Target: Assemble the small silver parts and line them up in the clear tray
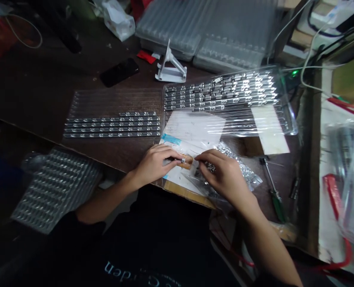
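Between the thumb and forefinger of my left hand point(159, 162) is a small silvery metal connector point(183, 160). Just to its right, my right hand point(221, 170) has its fingertips drawn together; whatever they hold, if anything, is too small to name. Under both hands lie a white sheet point(194, 123) and a brown piece point(189, 162). A clear bag point(248, 171) of small metal parts sits beside and partly beneath my right hand. Rows of connectors fill the lower part of the left clear tray point(87, 101) and the upper part of the right clear tray point(292, 119).
A green-handled screwdriver point(276, 205) lies at the right. Farther back are a black phone point(119, 72), a white folding stand point(171, 72) and stacked clear trays point(227, 54). More filled trays point(53, 191) are at the lower left, below the table edge.
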{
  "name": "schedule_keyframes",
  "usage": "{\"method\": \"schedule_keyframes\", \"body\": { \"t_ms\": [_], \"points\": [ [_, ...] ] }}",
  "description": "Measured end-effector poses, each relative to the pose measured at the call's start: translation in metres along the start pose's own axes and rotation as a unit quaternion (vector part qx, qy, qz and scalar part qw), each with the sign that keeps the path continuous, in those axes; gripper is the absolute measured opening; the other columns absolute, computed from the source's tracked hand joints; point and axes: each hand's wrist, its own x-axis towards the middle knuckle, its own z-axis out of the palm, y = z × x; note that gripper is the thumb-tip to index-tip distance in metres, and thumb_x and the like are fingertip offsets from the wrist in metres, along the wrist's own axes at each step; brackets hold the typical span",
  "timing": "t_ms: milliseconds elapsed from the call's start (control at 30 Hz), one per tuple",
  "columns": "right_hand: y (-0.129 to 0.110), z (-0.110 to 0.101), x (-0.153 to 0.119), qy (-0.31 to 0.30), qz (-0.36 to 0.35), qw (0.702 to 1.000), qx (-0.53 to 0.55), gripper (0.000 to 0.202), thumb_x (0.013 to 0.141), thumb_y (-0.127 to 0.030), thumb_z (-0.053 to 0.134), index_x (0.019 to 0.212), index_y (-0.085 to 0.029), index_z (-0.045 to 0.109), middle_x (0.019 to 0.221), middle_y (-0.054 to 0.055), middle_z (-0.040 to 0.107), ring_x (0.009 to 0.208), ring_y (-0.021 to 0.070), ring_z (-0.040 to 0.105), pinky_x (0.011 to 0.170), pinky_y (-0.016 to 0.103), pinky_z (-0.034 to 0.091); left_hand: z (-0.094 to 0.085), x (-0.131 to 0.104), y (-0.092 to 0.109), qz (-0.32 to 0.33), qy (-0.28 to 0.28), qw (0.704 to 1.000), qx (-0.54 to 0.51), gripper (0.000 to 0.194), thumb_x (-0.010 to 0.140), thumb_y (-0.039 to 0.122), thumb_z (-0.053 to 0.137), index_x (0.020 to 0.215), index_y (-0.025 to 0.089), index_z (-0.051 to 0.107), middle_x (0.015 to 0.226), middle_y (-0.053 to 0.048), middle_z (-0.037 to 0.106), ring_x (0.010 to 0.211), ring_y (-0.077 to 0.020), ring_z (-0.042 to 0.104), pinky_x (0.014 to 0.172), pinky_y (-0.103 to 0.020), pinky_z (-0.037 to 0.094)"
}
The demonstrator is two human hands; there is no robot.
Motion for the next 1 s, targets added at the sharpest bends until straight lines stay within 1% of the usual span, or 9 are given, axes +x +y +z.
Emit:
{"method": "schedule_keyframes", "body": {
  "t_ms": [300,400,467,500,633,767,833,900,1000],
  "points": [
    [-0.006,0.011,0.006,-0.052,0.038,0.995,-0.079,0.023,0.095,-0.016,0.048,0.103,-0.018,0.069,0.101,0.010,0.071,0.091,0.0230,0.067,0.081,0.034,0.053,0.003,-0.002,-0.002,0.004,0.000,1.000,-0.027,0.005,0.089,0.022,0.071,0.093,0.022,0.073,0.094,-0.001,0.077,0.091,-0.0180,0.070,0.083,-0.032,0.049],
    [-0.006,0.021,0.008,-0.034,0.023,0.996,-0.083,0.022,0.096,-0.016,0.049,0.104,-0.019,0.069,0.100,0.010,0.071,0.090,0.0224,0.067,0.080,0.033,0.053,0.000,-0.003,-0.003,-0.030,0.064,0.996,-0.062,0.004,0.090,0.021,0.069,0.093,0.021,0.071,0.094,-0.001,0.076,0.091,-0.0172,0.069,0.084,-0.031,0.051],
    [-0.007,0.026,0.008,-0.029,-0.007,0.998,-0.063,0.022,0.096,-0.016,0.050,0.107,-0.019,0.068,0.101,0.009,0.070,0.089,0.0210,0.067,0.079,0.032,0.054,-0.003,-0.005,-0.004,-0.062,0.108,0.991,-0.049,0.004,0.091,0.020,0.066,0.094,0.021,0.070,0.095,-0.001,0.075,0.091,-0.0176,0.068,0.085,-0.031,0.051],
    [-0.007,0.029,0.009,-0.032,-0.024,0.997,-0.061,0.022,0.096,-0.016,0.050,0.107,-0.019,0.068,0.101,0.009,0.070,0.089,0.0207,0.067,0.079,0.032,0.054,-0.004,-0.007,-0.004,-0.073,0.106,0.991,-0.025,0.004,0.091,0.020,0.066,0.094,0.021,0.069,0.095,-0.001,0.075,0.091,-0.0182,0.067,0.085,-0.032,0.050],
    [-0.013,0.033,0.009,-0.064,-0.068,0.987,-0.132,0.024,0.097,-0.014,0.048,0.107,-0.019,0.069,0.099,0.011,0.069,0.088,0.0235,0.064,0.077,0.035,0.052,-0.005,-0.013,-0.003,-0.080,0.026,0.993,0.078,0.008,0.090,0.021,0.068,0.098,0.022,0.068,0.102,-0.001,0.074,0.096,-0.0216,0.064,0.087,-0.036,0.046],
    [-0.016,0.028,0.010,-0.086,-0.064,0.986,-0.129,0.031,0.098,-0.012,0.045,0.116,-0.021,0.068,0.101,0.011,0.068,0.088,0.0249,0.063,0.076,0.036,0.052,-0.003,-0.015,-0.002,-0.076,0.032,0.992,0.092,0.008,0.091,0.022,0.067,0.099,0.022,0.067,0.102,-0.001,0.074,0.096,-0.0215,0.064,0.086,-0.036,0.045],
    [-0.012,0.022,0.009,-0.063,-0.071,0.991,-0.089,0.036,0.095,-0.009,0.044,0.122,-0.022,0.065,0.109,0.011,0.068,0.094,0.0245,0.064,0.079,0.037,0.052,-0.001,-0.013,0.001,-0.075,0.051,0.992,0.085,0.006,0.092,0.022,0.066,0.097,0.022,0.067,0.100,-0.001,0.074,0.095,-0.0212,0.064,0.085,-0.035,0.045],
    [-0.007,0.013,0.006,-0.003,-0.079,0.995,-0.060,0.043,0.088,-0.003,0.042,0.118,-0.022,0.066,0.108,0.009,0.067,0.096,0.0229,0.063,0.081,0.036,0.052,0.001,-0.009,0.005,-0.066,0.070,0.993,0.069,0.006,0.091,0.022,0.066,0.097,0.021,0.067,0.099,-0.002,0.074,0.095,-0.0211,0.065,0.085,-0.034,0.046],
    [-0.003,0.001,-0.001,0.113,-0.066,0.991,-0.040,0.042,0.073,0.004,0.041,0.094,-0.022,0.068,0.083,0.004,0.064,0.080,0.0193,0.060,0.072,0.032,0.048,0.007,-0.002,0.015,-0.038,0.089,0.995,0.033,0.003,0.092,0.022,0.066,0.094,0.020,0.067,0.096,-0.003,0.074,0.093,-0.0199,0.065,0.084,-0.033,0.046]
  ]
}}
